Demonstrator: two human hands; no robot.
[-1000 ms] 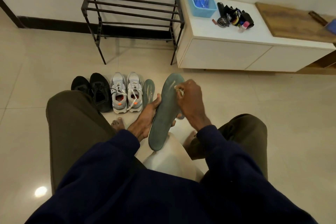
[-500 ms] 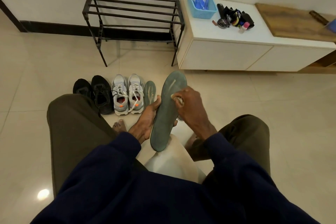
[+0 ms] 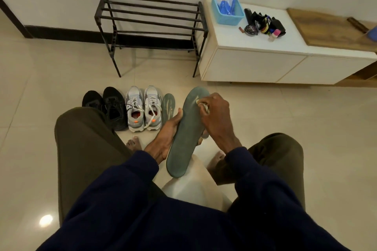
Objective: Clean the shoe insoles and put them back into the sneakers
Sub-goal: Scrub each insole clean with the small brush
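Observation:
My left hand (image 3: 165,136) grips a long grey-green insole (image 3: 186,134) from below, holding it up between my knees with its toe end pointing away. My right hand (image 3: 214,114) pinches a small white wipe (image 3: 202,104) against the insole's upper part. A second insole (image 3: 168,106) lies flat on the floor just right of a pair of grey sneakers (image 3: 142,108) with white laces and orange marks. The sneakers stand side by side, toes away from me.
A pair of black shoes (image 3: 108,106) sits left of the sneakers. Behind them stands a black metal shoe rack (image 3: 151,24). A white cabinet (image 3: 265,61) at the right carries a blue basket (image 3: 227,9) and shoe-care items (image 3: 263,25). Something white (image 3: 195,179) lies between my legs.
My right hand with the wipe slid down the insole to about its middle, then back up toward the toe end. My left hand kept its hold.

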